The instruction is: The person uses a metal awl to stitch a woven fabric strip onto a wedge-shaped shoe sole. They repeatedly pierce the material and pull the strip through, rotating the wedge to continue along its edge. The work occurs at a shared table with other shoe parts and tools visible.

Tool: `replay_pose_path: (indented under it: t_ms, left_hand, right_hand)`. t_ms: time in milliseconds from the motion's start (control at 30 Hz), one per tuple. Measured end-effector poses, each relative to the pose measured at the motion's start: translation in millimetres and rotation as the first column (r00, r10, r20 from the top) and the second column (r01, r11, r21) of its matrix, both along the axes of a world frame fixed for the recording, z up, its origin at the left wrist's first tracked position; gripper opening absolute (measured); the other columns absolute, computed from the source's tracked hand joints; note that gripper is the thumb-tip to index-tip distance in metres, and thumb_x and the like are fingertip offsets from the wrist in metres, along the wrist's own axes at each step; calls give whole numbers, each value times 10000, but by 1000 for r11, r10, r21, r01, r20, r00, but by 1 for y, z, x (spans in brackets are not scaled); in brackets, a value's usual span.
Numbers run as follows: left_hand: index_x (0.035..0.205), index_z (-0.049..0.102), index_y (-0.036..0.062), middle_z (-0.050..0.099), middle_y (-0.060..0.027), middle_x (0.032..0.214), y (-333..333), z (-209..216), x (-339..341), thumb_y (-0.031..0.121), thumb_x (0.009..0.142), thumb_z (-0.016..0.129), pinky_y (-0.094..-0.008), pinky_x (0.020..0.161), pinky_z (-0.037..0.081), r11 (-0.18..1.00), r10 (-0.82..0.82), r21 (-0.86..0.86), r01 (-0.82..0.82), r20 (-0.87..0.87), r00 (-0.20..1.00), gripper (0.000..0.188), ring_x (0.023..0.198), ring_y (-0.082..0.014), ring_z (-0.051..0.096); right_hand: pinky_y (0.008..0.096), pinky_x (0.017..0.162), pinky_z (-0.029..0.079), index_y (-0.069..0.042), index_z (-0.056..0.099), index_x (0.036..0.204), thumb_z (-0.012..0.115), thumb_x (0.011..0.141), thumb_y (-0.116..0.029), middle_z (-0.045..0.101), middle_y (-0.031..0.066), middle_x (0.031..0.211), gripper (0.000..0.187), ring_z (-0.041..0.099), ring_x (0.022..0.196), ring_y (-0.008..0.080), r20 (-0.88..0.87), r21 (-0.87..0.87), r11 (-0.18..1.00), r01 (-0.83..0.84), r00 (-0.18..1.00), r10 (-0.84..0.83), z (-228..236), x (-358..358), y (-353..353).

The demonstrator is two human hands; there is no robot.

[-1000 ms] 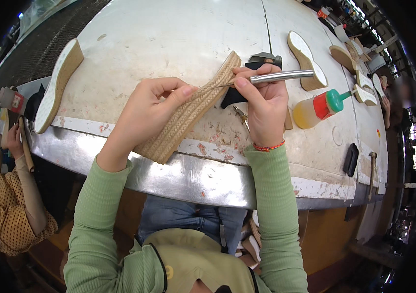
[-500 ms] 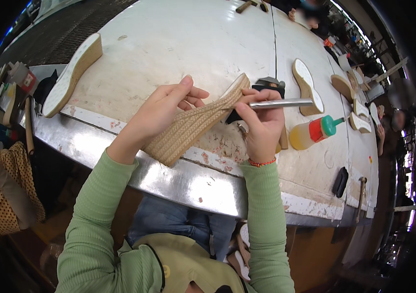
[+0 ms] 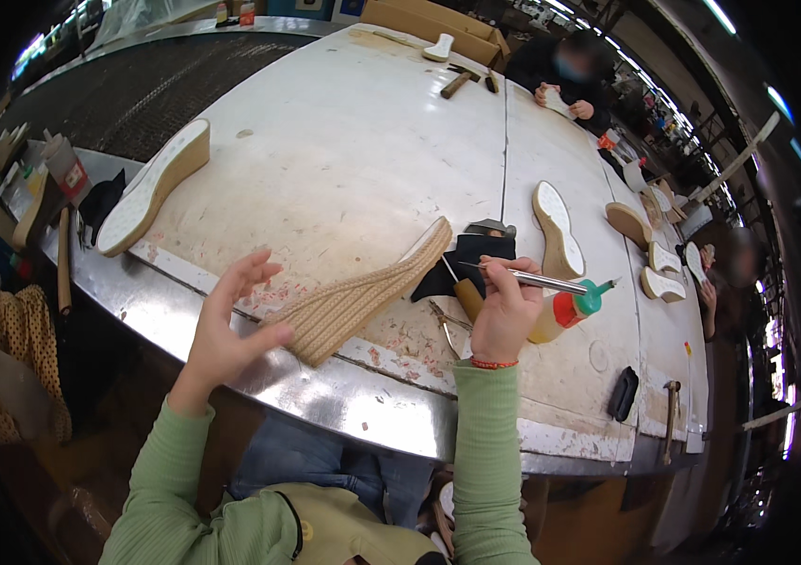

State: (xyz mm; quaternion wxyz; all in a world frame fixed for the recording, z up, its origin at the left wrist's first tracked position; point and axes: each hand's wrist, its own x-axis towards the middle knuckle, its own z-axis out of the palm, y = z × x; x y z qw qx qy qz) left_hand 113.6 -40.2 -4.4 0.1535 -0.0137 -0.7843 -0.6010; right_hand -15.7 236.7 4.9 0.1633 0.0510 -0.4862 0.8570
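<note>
A woven, rope-covered wedge shoe sole (image 3: 349, 306) lies on its side at the near edge of the table, its thick heel end toward me. My left hand (image 3: 224, 325) is open beside that heel end, fingers spread and thumb close to the braid; I cannot tell whether it touches. In my right hand (image 3: 507, 311) is a slim silver metal tool (image 3: 542, 281), pinched between thumb and fingers, its thin tip pointing left. That hand is to the right of the sole, apart from it. Under it are a wooden-handled tool (image 3: 467, 299) and pliers (image 3: 445, 328).
A bottle (image 3: 565, 313) with a green cap stands right of my right hand. Other wedge soles lie at left (image 3: 158, 188) and right (image 3: 559, 229). Black cloth (image 3: 485, 250), a hammer (image 3: 672, 419) and a black roll (image 3: 623, 394) are on the table. Across it a person (image 3: 565, 80) handles a sole.
My left hand has let go of the sole and drawn back left. My right hand has come off it with the metal tool, and the sole now rests on the table. The view has tilted up.
</note>
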Motion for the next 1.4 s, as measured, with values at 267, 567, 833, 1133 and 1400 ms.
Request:
replay_pose_path:
  t_ms: [267,567,833,1133,1400]
  left_hand:
    - [1461,256,17,434,-252,1390,31,-2,10,281,555,888,-420,1083,345,932,-47,-362,0,-123,991,1135,1296,-359,441]
    - [1464,267,89,648,-180,1117,30,6,6,147,539,833,-381,947,476,939,79,-318,-134,-179,981,1086,1040,-299,641]
    - [1440,293,53,625,-164,1128,17,52,7,106,537,828,-361,962,464,913,193,-254,-319,-421,886,1050,1053,-244,618]
    - [1467,217,4,369,-169,1430,51,44,1,496,556,842,-404,1050,371,980,-200,-73,187,-311,929,1209,1285,-309,437]
    - [1441,264,-60,466,-216,1335,149,71,-8,395,537,826,-375,1031,429,759,-648,94,644,7,762,1158,1198,-304,532]
  right_hand:
    - [271,741,509,-47,522,960,650,806,44,627,75,826,220,631,779,171,96,58,997,-57,994,51,-15,-7,-7]
    - [264,689,540,-36,513,983,650,798,46,615,69,821,244,632,723,153,140,150,986,-76,989,55,-28,-3,-21]
    - [236,636,502,-25,531,964,676,765,47,616,54,795,257,615,693,128,124,252,962,-105,989,76,-46,-9,-27]
    - [441,579,490,34,557,892,611,713,-73,603,211,662,215,626,610,366,-137,659,748,80,990,14,-44,10,-49]
    - [450,602,491,32,555,918,608,710,-64,608,218,689,235,624,650,382,-248,744,648,162,968,43,-45,30,-46]
